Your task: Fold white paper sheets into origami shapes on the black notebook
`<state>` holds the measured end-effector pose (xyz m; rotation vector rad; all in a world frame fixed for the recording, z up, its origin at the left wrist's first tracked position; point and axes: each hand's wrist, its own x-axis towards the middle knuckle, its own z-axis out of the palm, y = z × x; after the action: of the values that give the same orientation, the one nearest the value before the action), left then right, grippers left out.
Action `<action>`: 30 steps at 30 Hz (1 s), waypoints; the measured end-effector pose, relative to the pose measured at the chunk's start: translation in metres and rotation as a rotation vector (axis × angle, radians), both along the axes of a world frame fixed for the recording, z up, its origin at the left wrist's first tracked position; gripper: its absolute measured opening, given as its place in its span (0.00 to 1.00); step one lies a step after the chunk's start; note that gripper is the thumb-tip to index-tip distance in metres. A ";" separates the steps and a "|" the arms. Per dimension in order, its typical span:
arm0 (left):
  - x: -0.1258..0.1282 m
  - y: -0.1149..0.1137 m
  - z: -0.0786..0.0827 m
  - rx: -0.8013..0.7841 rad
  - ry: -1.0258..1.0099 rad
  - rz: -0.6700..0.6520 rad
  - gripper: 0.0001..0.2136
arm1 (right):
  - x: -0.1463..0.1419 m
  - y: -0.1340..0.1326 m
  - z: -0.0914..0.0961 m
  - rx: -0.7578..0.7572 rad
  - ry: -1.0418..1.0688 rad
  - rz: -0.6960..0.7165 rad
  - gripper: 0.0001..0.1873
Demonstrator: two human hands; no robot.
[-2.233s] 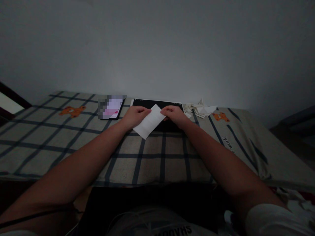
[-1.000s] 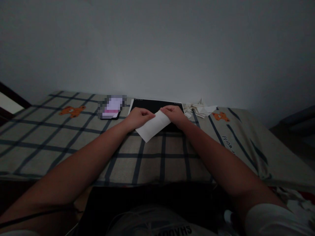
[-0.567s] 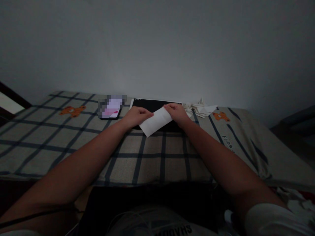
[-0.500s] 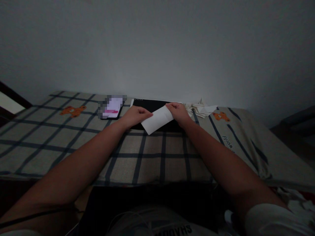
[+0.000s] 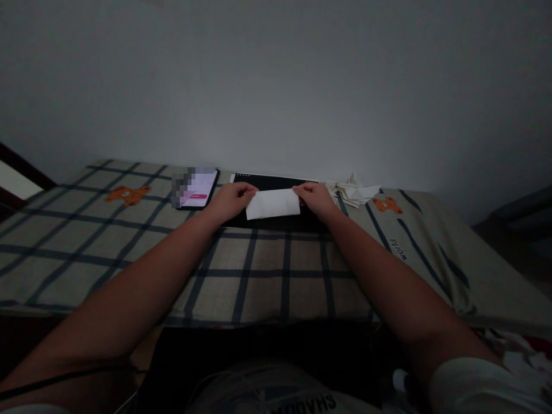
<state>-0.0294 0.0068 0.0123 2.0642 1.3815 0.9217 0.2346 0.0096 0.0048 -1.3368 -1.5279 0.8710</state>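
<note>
A small white sheet of paper [image 5: 273, 204] is stretched between my two hands, its long side nearly level. My left hand [image 5: 233, 201] pinches its upper left corner between thumb and fingers. At the upper right corner, my right hand [image 5: 317, 200] pinches it in the same way. Beneath the paper lies a flat black board [image 5: 271, 182] with a pale edge, partly hidden by the paper and both hands.
A phone [image 5: 199, 188] with a lit screen lies left of the board. To the right sits a heap of paper strips [image 5: 354, 192]. Everything rests on a checked cloth [image 5: 263, 287] with bear prints, against a grey wall [image 5: 276, 86].
The paper has turned from a slant to nearly level, and its lower corner has come up. My left hand has shifted slightly; both hands still pinch the paper.
</note>
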 end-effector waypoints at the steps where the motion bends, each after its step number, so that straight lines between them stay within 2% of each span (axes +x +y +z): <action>1: -0.001 0.001 -0.002 0.043 0.024 0.023 0.15 | 0.001 0.000 0.000 0.021 -0.050 0.006 0.11; 3: -0.002 0.003 -0.004 0.181 0.107 0.054 0.16 | 0.002 0.000 0.001 0.076 -0.157 0.009 0.10; 5: -0.003 0.004 -0.004 0.349 0.193 0.023 0.15 | 0.002 0.000 0.000 0.117 -0.245 -0.001 0.10; 8: -0.001 0.002 -0.004 0.475 0.263 -0.202 0.13 | 0.000 0.001 -0.002 0.126 -0.339 -0.033 0.10; 10: 0.000 0.001 -0.005 0.471 0.274 -0.377 0.13 | 0.000 0.002 -0.003 0.132 -0.395 -0.056 0.10; 12: 0.000 0.001 -0.007 0.457 0.267 -0.462 0.14 | 0.001 0.003 -0.006 0.148 -0.457 -0.063 0.10; 16: -0.003 0.005 -0.015 0.426 0.277 -0.477 0.16 | 0.005 0.006 -0.012 0.212 -0.544 -0.013 0.08; 18: -0.004 0.007 -0.018 0.403 0.299 -0.475 0.16 | 0.007 0.007 -0.013 0.329 -0.577 0.048 0.15; 20: -0.005 0.008 -0.019 0.385 0.318 -0.468 0.16 | 0.006 0.005 -0.013 0.482 -0.617 0.174 0.20; 22: -0.004 0.008 -0.019 0.368 0.339 -0.463 0.16 | 0.005 0.002 -0.011 0.575 -0.652 0.341 0.16; 25: -0.003 0.006 -0.017 0.346 0.363 -0.451 0.17 | 0.003 -0.002 -0.008 0.581 -0.668 0.496 0.14; 30: -0.005 0.003 -0.012 0.316 0.356 -0.449 0.17 | 0.005 -0.004 -0.008 0.547 -0.680 0.542 0.18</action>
<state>-0.0348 0.0101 0.0007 2.7320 0.8940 0.6277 0.2392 0.0060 -0.0029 -0.8421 -2.5077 0.2348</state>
